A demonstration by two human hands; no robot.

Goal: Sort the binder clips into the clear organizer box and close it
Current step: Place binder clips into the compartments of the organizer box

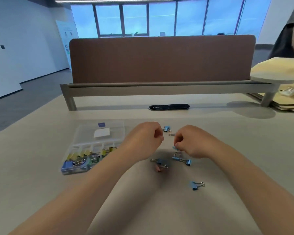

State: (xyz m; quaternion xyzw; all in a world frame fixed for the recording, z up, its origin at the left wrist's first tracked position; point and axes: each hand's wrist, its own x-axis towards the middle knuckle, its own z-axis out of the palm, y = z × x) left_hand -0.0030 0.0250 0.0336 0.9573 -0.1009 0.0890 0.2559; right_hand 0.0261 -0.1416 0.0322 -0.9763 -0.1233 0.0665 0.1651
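The clear organizer box (71, 150) lies open on the table to the left, its lid (100, 131) folded back, with yellow, green and blue clips in its compartments. Several loose binder clips lie to its right: a blue one (166, 128) far, a blue pair (182, 160) under my right hand, a dark blue one (159, 161), a red one (160, 167) and a blue one (196, 184) nearest me. My right hand (190, 141) pinches a light blue clip (175, 148) at its fingertips. My left hand (146, 139) is curled shut beside the box; nothing shows in it.
A brown desk divider (159, 60) on a grey rail stands across the back of the table. A black cable grommet (169, 106) lies in front of it. Cardboard sheets (288, 102) and another person's sleeve (288, 36) are at the far right.
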